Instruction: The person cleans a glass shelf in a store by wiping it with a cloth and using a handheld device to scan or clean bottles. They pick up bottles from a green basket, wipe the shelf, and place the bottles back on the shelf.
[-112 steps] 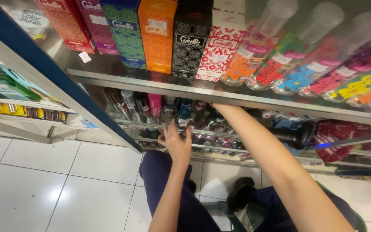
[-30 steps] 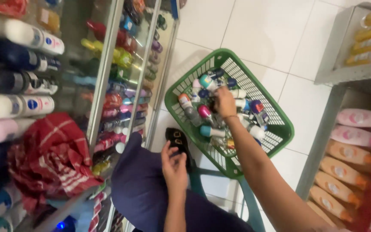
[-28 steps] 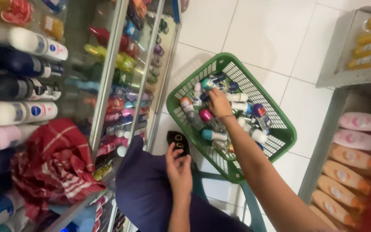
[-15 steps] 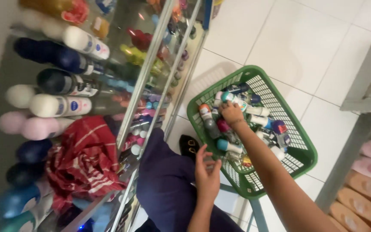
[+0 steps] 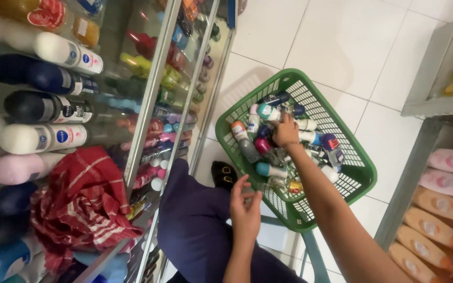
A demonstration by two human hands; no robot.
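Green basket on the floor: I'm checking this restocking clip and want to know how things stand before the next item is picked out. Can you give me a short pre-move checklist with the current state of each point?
1. Right hand is inside the green basket, on the pile of roll-on deodorant bottles: ok.
2. Right hand has a firm hold on one bottle: cannot tell, its fingers are hidden among the bottles.
3. Left hand is free, open above the knee: ok.
4. Basket sits flat on the white tiled floor: ok.
5. Free slot on the glass shelf for another bottle: cannot tell.
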